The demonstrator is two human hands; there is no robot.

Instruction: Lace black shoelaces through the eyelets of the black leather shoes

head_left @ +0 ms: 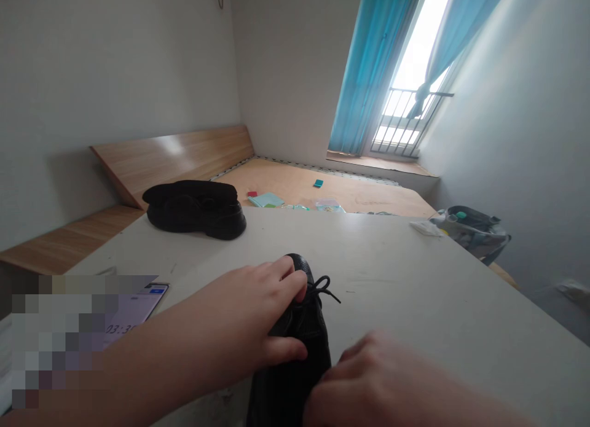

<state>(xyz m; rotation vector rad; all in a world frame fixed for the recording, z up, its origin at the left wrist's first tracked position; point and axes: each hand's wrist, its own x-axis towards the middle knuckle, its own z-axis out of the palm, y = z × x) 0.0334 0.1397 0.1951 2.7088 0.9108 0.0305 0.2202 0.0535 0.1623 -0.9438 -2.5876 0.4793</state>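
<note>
A black lace-up shoe [316, 329] lies on the white table, its toe pointing away from me and its lace tied in a bow [322, 285]. My left hand [271, 304] grips it from the left, fingers bent over the laced part and thumb lying across the tongue. Against the shoe's right side, nearer its heel, my right hand [369, 384] is closed and slightly blurred. What its fingertips hold is hidden. The shoe's heel end runs out of the picture at the bottom. Farther back on the left stands another black shoe [198, 212], with a soft black piece along its top.
On the white table [378, 261], a phone [152, 298] showing a timer lies left of my forearm, partly pixelated. A clear plastic wrapper [428, 228] rests at the right edge, beside a grey bag [479, 230]. Behind is a bed board [369, 196] with several small packets.
</note>
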